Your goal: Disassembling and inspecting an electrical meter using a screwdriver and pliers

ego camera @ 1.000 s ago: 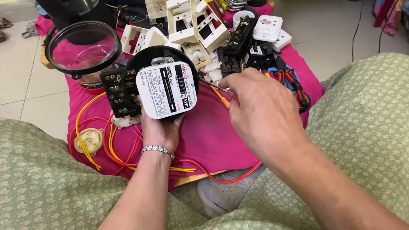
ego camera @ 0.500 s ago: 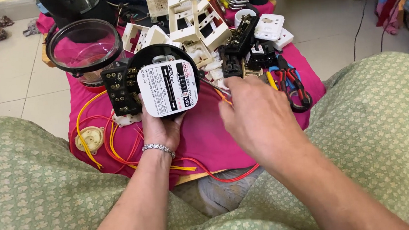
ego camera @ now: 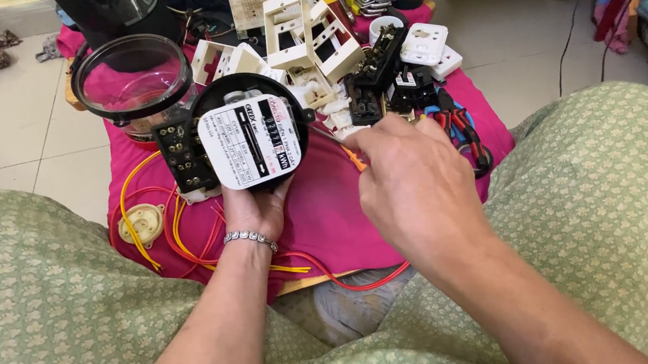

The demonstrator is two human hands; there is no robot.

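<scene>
Round black electricity meter with white faceplate gripped upright in left hand, steadied for right hand pinching orange-handled screwdriver at three o'clock.

Left hand gripping a round black electricity meter from below, white faceplate turned up, black terminal block on the meter's left. Right hand just right of the meter, pinching an orange-handled screwdriver angled toward it. Clear glass dome cover up-left of the meter, white switch housings behind, yellow and red wires below-left on the pink cloth.
</scene>
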